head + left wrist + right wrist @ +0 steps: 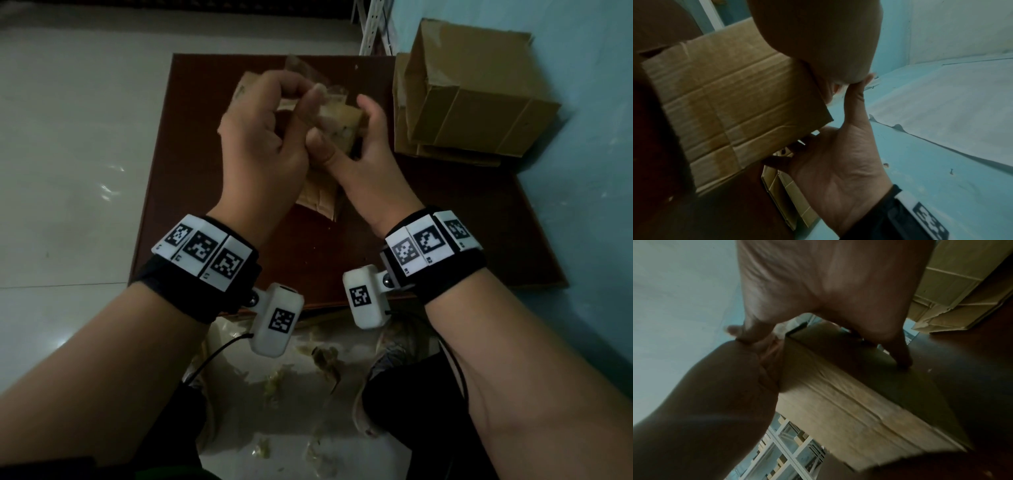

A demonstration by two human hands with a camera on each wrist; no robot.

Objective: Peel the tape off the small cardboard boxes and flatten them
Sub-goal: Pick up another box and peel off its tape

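I hold a small cardboard box [342, 120] in both hands above a brown board [191, 205]. My left hand [308, 99] has its fingers curled and pinches a translucent strip of tape [305, 70] that rises, blurred, from the top of the box. My right hand [356, 130] grips the box from the right, thumb up. The left wrist view shows the box [725, 105] with the right hand [838, 162] beside it. In the right wrist view a right fingertip [902, 360] presses on the side of the box [849, 394]. The tape cannot be made out in either wrist view.
A pile of larger cardboard boxes [472, 96] sits at the board's far right corner. Crumpled tape scraps [318, 356] lie on the pale floor between my knees. A white metal rack [373, 27] stands behind the board, and a teal surface [589, 171] runs along the right.
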